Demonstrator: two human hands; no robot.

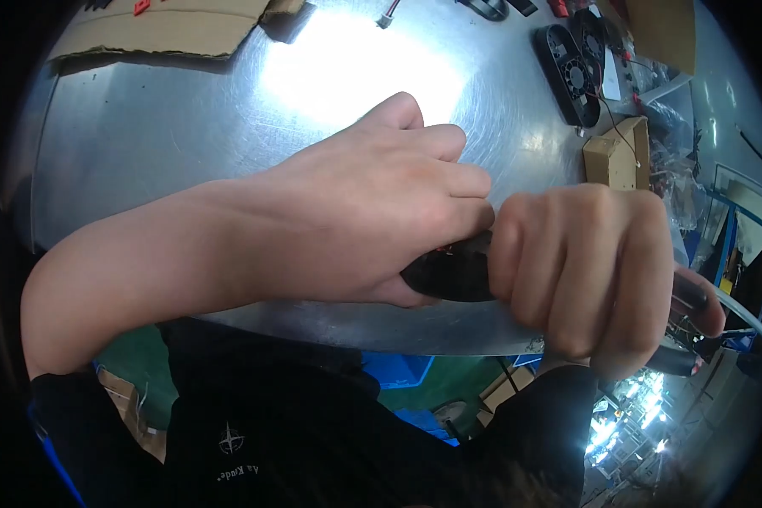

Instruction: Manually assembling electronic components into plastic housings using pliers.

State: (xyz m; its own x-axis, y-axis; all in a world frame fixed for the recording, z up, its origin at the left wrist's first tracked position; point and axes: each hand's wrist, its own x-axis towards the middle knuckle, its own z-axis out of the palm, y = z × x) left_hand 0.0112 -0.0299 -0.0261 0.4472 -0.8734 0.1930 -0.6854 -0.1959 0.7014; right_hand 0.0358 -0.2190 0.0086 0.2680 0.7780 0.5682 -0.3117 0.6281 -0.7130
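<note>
My left hand point(389, 190) reaches across the metal table with its fingers curled in. Its thumb and fingers grip a smooth black part point(450, 273), which has a small spot of red at its upper edge; most of it is hidden. Close beside it, my right hand point(588, 271) is closed in a fist. From the far side of this fist stick out two black ends of a tool point(676, 361), like handles; its working end is out of sight. The black part meets the right fist's fingers, and I cannot tell whether they touch it.
Black fan housings point(567, 76) with thin wires lie at the back right, by a small cardboard box point(615, 157) and clear plastic bags. A cardboard tray point(157, 34) stands at the back left. A short cable with a connector point(386, 19) lies at the back. Blue bins point(398, 370) show below the table's edge.
</note>
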